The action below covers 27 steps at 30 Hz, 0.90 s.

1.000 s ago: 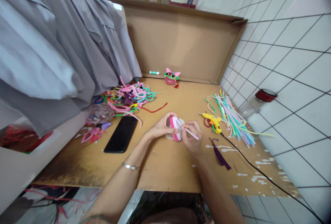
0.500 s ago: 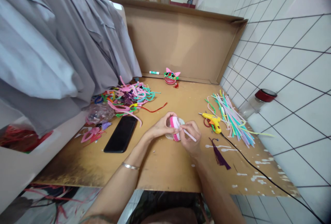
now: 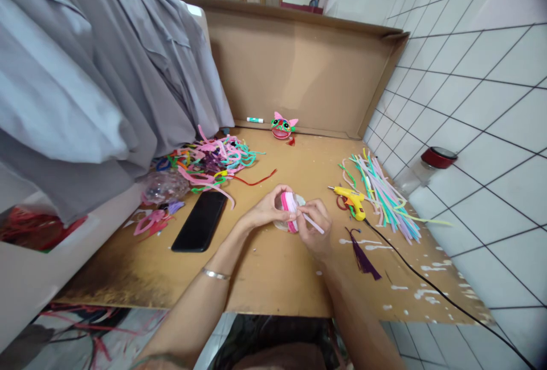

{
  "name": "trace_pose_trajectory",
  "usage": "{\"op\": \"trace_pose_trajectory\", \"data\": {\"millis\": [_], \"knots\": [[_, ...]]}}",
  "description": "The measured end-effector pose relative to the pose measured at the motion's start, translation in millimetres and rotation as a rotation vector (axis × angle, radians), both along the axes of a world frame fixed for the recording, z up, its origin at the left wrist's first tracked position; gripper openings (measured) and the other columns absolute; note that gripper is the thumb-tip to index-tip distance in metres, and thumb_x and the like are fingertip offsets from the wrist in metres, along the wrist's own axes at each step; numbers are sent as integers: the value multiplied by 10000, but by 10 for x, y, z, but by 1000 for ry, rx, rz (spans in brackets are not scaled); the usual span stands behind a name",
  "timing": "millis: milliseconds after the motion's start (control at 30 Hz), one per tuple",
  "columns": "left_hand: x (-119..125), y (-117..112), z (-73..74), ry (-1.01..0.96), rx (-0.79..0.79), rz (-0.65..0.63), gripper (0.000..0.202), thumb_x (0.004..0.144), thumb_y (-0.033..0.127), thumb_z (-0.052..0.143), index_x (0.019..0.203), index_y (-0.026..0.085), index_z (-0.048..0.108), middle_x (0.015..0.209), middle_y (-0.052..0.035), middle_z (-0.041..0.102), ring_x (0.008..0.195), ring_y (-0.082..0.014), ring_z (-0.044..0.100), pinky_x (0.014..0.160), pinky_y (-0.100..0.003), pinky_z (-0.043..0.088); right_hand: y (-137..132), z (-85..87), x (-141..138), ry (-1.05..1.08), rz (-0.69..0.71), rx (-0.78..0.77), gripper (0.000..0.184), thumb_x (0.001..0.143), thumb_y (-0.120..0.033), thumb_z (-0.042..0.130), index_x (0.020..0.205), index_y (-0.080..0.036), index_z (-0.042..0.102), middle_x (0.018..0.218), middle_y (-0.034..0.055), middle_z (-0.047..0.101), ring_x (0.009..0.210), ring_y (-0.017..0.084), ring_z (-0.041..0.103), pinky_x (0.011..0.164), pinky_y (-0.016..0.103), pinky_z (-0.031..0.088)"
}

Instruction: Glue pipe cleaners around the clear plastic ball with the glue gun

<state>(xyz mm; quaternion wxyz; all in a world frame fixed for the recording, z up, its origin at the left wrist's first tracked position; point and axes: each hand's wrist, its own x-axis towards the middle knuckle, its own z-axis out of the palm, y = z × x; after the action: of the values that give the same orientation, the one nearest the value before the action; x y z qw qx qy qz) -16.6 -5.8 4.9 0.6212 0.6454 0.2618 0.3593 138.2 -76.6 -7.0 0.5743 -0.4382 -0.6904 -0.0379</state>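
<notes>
Pink/wht striped pc (image 3: 290,202), roundish, handheld, pale strip (image 3: 315,224) adj, slanting down R

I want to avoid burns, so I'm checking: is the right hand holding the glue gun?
No, the glue gun lies on the table, while the right hand holds a pale strip.

Lower centre, a round craft piece (image 3: 292,203) banded in hot pink and pale lilac-white, with a pale lilac pipe cleaner (image 3: 315,224) beside it; right of centre, a yellow glue gun (image 3: 352,196) with a black cord (image 3: 410,259), a deep purple tassel (image 3: 364,259), and a sheaf of pipe cleaners (image 3: 391,202) in lilac, turquoise and pale yellow; left of centre, a black phone (image 3: 199,223); upper centre, a red-and-green animal-head ornament (image 3: 282,124) with pink ears; far right, white wall tiles (image 3: 508,182) gridded by dark lines.
</notes>
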Motion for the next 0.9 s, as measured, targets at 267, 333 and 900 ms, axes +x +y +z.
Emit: {"op": "trace_pose_trajectory", "data": {"millis": [267,333,900], "knots": [[-2,3,-2,12,30,8,705,530,459,882,1042,181,485,944,-8,562,830,-148,529,784,-281,438,-3,7,-11,17,10,-5,132,865,-126,539,826,-208,636,753,15,548,719,150,584,627,271,481],[-5,7,-9,17,40,18,712,527,465,884,1046,183,486,945,-6,561,836,-146,527,788,-277,440,-7,22,-16,22,9,-5,131,867,-129,540,820,-207,634,746,12,545,714,148,582,623,270,479],[-4,38,-11,179,323,206,647,556,474,860,1063,174,592,1125,-86,561,1075,-251,542,967,-383,428,16,0,20,59,-10,-28,111,859,-145,554,809,-204,634,764,17,554,717,150,588,628,271,483]]}}
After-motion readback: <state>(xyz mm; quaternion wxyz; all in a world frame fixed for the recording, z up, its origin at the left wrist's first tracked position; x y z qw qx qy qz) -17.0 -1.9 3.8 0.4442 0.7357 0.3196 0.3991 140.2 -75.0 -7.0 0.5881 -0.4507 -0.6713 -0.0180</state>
